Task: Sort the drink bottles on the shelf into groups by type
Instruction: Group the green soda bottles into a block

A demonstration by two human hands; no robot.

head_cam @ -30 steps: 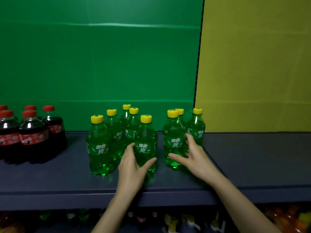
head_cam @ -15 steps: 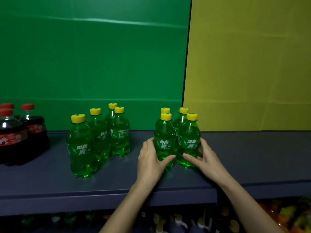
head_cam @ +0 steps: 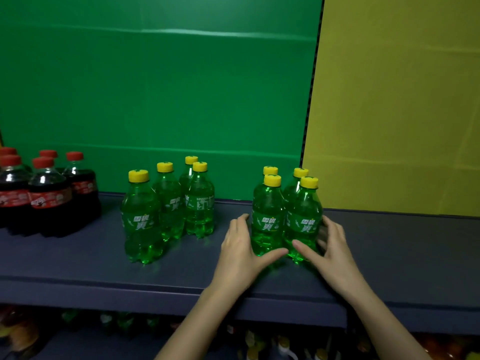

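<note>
A person's left hand (head_cam: 240,252) and right hand (head_cam: 335,252) wrap around four green bottles (head_cam: 267,222) clustered on the shelf (head_cam: 78,258). Four other green bottles (head_cam: 168,203) stand apart to their left, five cola bottles (head_cam: 49,193) beyond.

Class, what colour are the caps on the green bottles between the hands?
Yellow: the caps on the green bottles, best in the head view.
</note>
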